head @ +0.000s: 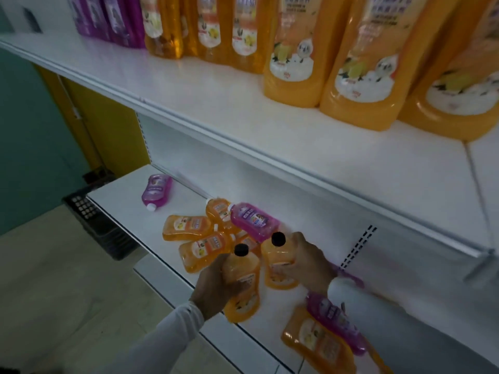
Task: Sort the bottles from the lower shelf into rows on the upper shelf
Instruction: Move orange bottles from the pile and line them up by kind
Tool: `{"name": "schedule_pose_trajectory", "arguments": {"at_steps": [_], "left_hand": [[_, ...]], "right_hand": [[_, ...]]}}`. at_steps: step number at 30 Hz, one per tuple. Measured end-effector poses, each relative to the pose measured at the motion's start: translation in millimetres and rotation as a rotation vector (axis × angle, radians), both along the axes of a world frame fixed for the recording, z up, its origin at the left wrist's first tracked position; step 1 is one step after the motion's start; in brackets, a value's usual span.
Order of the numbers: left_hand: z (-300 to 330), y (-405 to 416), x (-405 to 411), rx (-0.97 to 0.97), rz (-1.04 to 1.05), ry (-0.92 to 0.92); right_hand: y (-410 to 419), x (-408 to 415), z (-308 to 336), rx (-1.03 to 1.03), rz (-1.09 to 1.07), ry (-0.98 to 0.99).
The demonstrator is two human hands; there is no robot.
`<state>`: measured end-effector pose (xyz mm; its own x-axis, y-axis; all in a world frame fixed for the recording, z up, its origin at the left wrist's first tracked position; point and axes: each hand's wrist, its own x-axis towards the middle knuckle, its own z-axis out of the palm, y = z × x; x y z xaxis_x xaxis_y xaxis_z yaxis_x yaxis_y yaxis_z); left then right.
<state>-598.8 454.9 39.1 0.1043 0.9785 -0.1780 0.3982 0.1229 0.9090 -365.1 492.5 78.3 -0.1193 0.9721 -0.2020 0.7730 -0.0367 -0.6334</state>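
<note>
My left hand [213,287] grips an orange bottle with a black cap [244,282] over the lower shelf [129,195]. Beside it, my right hand [310,263] grips a second orange black-capped bottle [278,265]. Behind them lies a heap of orange bottles [189,225] with a purple bottle [255,221] on top. A lone purple bottle [157,191] lies at the shelf's far left. Another purple bottle [334,319] and an orange one [316,344] lie near my right sleeve. On the upper shelf [216,103] stand rows of purple bottles [108,17], clear orange bottles [210,28] and opaque orange bottles [364,63].
A dark plastic crate [91,220] sits on the floor left of the lower shelf. A yellow panel [108,125] and a teal wall [32,136] lie to the left. The front strip of the upper shelf is bare white.
</note>
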Motion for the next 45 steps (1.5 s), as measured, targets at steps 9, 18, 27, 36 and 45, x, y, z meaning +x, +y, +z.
{"name": "schedule_pose_trajectory", "arguments": {"at_steps": [9, 18, 27, 36, 45], "left_hand": [[134.6, -46.2, -66.4, 0.136, -0.324, 0.085], [286.2, -85.2, -96.5, 0.358, -0.671, 0.065], [414.4, -104.6, -56.0, 0.500, -0.815, -0.055], [457.1, -69.8, -18.2, 0.573, -0.744, -0.078], [443.4, -10.4, -13.5, 0.507, -0.619, -0.089]], "right_hand": [[-102.1, -36.2, 122.2, 0.087, -0.011, -0.071], [-229.1, -62.9, 271.0, 0.285, -0.198, -0.022], [-283.7, -41.1, 405.5, 0.487, -0.350, 0.009], [-247.6, 11.6, 443.1, 0.598, -0.418, 0.064], [-165.5, 40.0, 413.4, 0.525, -0.447, 0.095]]}}
